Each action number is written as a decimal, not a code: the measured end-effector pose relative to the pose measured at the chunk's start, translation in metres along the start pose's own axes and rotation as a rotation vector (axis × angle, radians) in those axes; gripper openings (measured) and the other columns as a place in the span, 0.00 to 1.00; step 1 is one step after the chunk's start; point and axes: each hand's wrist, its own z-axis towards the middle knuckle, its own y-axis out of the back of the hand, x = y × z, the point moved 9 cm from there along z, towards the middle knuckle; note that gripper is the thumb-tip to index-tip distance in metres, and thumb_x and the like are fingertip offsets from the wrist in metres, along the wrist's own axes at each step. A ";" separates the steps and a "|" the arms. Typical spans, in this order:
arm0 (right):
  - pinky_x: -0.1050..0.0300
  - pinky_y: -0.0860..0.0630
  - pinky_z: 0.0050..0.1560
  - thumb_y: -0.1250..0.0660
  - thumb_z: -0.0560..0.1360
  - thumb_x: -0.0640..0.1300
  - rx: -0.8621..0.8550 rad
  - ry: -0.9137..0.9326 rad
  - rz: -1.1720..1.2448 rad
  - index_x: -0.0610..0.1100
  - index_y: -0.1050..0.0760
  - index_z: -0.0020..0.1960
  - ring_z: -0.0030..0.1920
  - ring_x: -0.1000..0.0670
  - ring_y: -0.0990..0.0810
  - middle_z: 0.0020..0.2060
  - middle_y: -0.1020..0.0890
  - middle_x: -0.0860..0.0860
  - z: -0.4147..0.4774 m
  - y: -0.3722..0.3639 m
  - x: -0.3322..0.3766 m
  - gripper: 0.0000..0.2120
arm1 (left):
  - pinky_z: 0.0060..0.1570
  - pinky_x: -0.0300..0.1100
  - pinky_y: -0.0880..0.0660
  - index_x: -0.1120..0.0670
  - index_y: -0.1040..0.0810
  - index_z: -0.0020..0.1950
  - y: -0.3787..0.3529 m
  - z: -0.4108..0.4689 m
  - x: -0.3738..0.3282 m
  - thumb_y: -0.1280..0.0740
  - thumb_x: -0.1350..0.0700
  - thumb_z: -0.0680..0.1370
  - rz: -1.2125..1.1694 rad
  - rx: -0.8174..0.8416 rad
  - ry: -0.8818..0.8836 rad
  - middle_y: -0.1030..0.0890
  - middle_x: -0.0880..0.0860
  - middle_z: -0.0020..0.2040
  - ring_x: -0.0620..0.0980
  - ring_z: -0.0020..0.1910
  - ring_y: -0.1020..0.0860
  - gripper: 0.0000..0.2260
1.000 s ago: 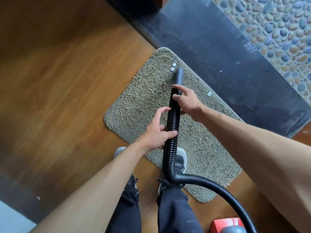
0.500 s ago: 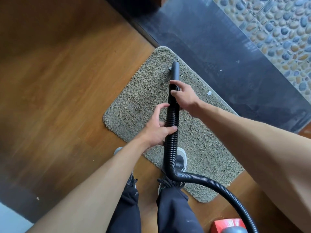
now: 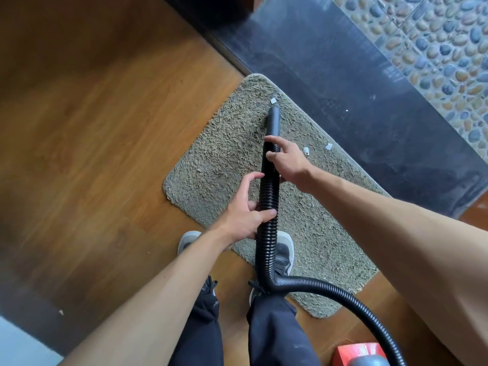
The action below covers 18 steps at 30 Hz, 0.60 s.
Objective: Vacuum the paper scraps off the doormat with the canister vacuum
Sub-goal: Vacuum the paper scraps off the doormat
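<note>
A shaggy grey-brown doormat [image 3: 216, 159] lies on the wooden floor by a dark threshold. The black ribbed vacuum hose [image 3: 267, 233] runs up from the lower right, and its smooth nozzle [image 3: 273, 120] rests on the mat's far end. My right hand [image 3: 287, 161] grips the hose just behind the nozzle. My left hand [image 3: 245, 215] holds the ribbed part lower down. One white paper scrap [image 3: 273, 100] lies just beyond the nozzle tip. Two more scraps [image 3: 306, 150] [image 3: 328, 146] lie near the mat's right edge.
The red canister vacuum [image 3: 359, 353] sits at the bottom right. My feet in grey shoes [image 3: 284, 249] stand at the mat's near edge. A dark stone threshold [image 3: 343, 75] and pebble floor [image 3: 435, 43] lie beyond. A small scrap [image 3: 61, 312] lies on the floor lower left.
The nozzle pushed forward toward the mat's far corner, then drew back a little. Fewer scraps lie by the tip than a second ago. Both hands kept their hold on the hose.
</note>
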 end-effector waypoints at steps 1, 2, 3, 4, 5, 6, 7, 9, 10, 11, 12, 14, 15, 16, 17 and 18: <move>0.52 0.20 0.32 0.43 0.79 0.35 0.008 0.000 0.001 0.47 0.33 0.73 0.41 0.50 0.20 0.49 0.22 0.45 -0.002 -0.003 -0.001 0.23 | 0.44 0.62 0.18 0.35 0.38 0.67 0.001 -0.001 0.004 0.33 0.67 0.78 -0.011 -0.002 0.002 0.16 0.61 0.49 0.58 0.48 0.15 0.31; 0.53 0.21 0.31 0.43 0.79 0.35 0.017 0.004 0.002 0.47 0.33 0.74 0.41 0.49 0.19 0.50 0.22 0.45 -0.003 -0.007 -0.003 0.24 | 0.44 0.61 0.18 0.35 0.37 0.67 0.002 -0.002 0.007 0.32 0.67 0.78 -0.021 -0.004 0.002 0.16 0.61 0.48 0.57 0.46 0.15 0.31; 0.54 0.21 0.31 0.43 0.79 0.35 0.026 0.008 0.000 0.46 0.34 0.74 0.42 0.48 0.19 0.52 0.21 0.43 -0.003 -0.010 -0.004 0.24 | 0.42 0.59 0.17 0.35 0.37 0.68 0.003 -0.004 0.010 0.32 0.67 0.78 -0.028 -0.004 0.002 0.16 0.60 0.47 0.56 0.44 0.15 0.31; 0.54 0.21 0.32 0.42 0.79 0.35 0.031 0.012 -0.003 0.46 0.34 0.74 0.44 0.47 0.19 0.54 0.21 0.42 -0.003 -0.012 -0.005 0.24 | 0.41 0.56 0.17 0.36 0.37 0.68 0.004 -0.004 0.011 0.32 0.67 0.78 -0.034 -0.004 0.001 0.16 0.59 0.46 0.54 0.43 0.16 0.31; 0.54 0.21 0.33 0.42 0.79 0.36 0.031 0.016 -0.006 0.46 0.34 0.74 0.45 0.46 0.18 0.56 0.21 0.40 -0.002 -0.013 -0.005 0.24 | 0.40 0.55 0.17 0.36 0.37 0.68 0.005 -0.005 0.012 0.32 0.67 0.78 -0.038 -0.006 0.001 0.16 0.58 0.46 0.53 0.42 0.16 0.31; 0.53 0.21 0.35 0.42 0.79 0.36 0.027 0.022 -0.010 0.47 0.33 0.73 0.47 0.46 0.18 0.57 0.21 0.40 -0.001 -0.014 -0.005 0.24 | 0.40 0.55 0.17 0.36 0.37 0.68 0.007 -0.005 0.012 0.32 0.67 0.78 -0.038 -0.010 0.000 0.16 0.58 0.46 0.53 0.42 0.16 0.31; 0.52 0.21 0.38 0.42 0.79 0.36 0.019 0.032 -0.017 0.47 0.33 0.73 0.48 0.46 0.18 0.58 0.22 0.40 0.000 -0.015 -0.003 0.23 | 0.41 0.56 0.17 0.35 0.37 0.68 0.008 -0.005 0.011 0.32 0.67 0.78 -0.036 -0.014 0.000 0.16 0.58 0.46 0.53 0.42 0.16 0.31; 0.53 0.21 0.42 0.42 0.79 0.37 -0.007 0.059 -0.032 0.47 0.32 0.73 0.49 0.47 0.19 0.59 0.22 0.41 0.003 -0.012 0.001 0.23 | 0.43 0.59 0.17 0.35 0.37 0.68 0.011 -0.002 0.007 0.32 0.67 0.78 -0.031 -0.019 -0.006 0.16 0.58 0.46 0.54 0.43 0.16 0.31; 0.52 0.20 0.44 0.42 0.78 0.37 -0.024 0.067 -0.042 0.48 0.32 0.73 0.49 0.48 0.19 0.59 0.22 0.42 0.005 -0.010 0.003 0.23 | 0.43 0.59 0.17 0.36 0.37 0.68 0.011 0.000 0.004 0.33 0.67 0.78 -0.027 -0.018 -0.009 0.16 0.58 0.45 0.54 0.44 0.16 0.31; 0.51 0.19 0.46 0.41 0.78 0.37 -0.040 0.071 -0.051 0.48 0.32 0.72 0.50 0.48 0.19 0.59 0.22 0.42 0.007 -0.007 0.005 0.23 | 0.42 0.58 0.17 0.36 0.38 0.68 0.011 0.003 0.001 0.33 0.67 0.78 -0.024 -0.016 -0.010 0.16 0.58 0.45 0.55 0.44 0.16 0.31; 0.49 0.19 0.48 0.41 0.78 0.37 -0.053 0.067 -0.060 0.49 0.31 0.72 0.50 0.47 0.19 0.59 0.22 0.43 0.010 -0.004 0.006 0.23 | 0.42 0.57 0.17 0.36 0.38 0.69 0.011 0.006 -0.003 0.33 0.67 0.78 -0.022 -0.012 -0.010 0.17 0.58 0.46 0.55 0.44 0.16 0.31; 0.47 0.19 0.49 0.41 0.77 0.37 -0.071 0.063 -0.075 0.49 0.30 0.71 0.50 0.46 0.19 0.57 0.21 0.43 0.014 0.002 0.010 0.23 | 0.41 0.56 0.17 0.36 0.39 0.69 0.009 0.011 -0.009 0.33 0.67 0.78 -0.021 -0.001 -0.007 0.17 0.59 0.48 0.56 0.45 0.16 0.31; 0.46 0.19 0.50 0.41 0.77 0.37 -0.076 0.065 -0.081 0.49 0.30 0.71 0.51 0.45 0.19 0.56 0.21 0.43 0.015 0.005 0.012 0.23 | 0.40 0.55 0.17 0.36 0.39 0.70 0.008 0.013 -0.011 0.33 0.67 0.78 -0.020 0.003 -0.006 0.17 0.59 0.49 0.56 0.46 0.16 0.32; 0.46 0.19 0.50 0.41 0.77 0.37 -0.078 0.066 -0.082 0.49 0.29 0.71 0.51 0.45 0.19 0.56 0.21 0.43 0.017 0.008 0.013 0.23 | 0.39 0.54 0.17 0.36 0.39 0.70 0.006 0.014 -0.013 0.33 0.67 0.78 -0.019 0.006 -0.006 0.17 0.60 0.50 0.57 0.47 0.16 0.32; 0.46 0.19 0.49 0.41 0.77 0.37 -0.072 0.065 -0.077 0.49 0.29 0.70 0.50 0.46 0.19 0.55 0.21 0.44 0.017 0.010 0.014 0.23 | 0.38 0.54 0.17 0.36 0.39 0.70 0.005 0.015 -0.015 0.33 0.67 0.78 -0.019 0.009 -0.007 0.17 0.61 0.51 0.58 0.47 0.16 0.32; 0.45 0.18 0.48 0.41 0.77 0.36 -0.061 0.058 -0.064 0.49 0.29 0.70 0.49 0.46 0.19 0.53 0.21 0.44 0.018 0.012 0.014 0.22 | 0.38 0.53 0.17 0.37 0.39 0.70 0.004 0.015 -0.016 0.33 0.67 0.78 -0.016 0.012 -0.009 0.17 0.61 0.52 0.58 0.48 0.16 0.32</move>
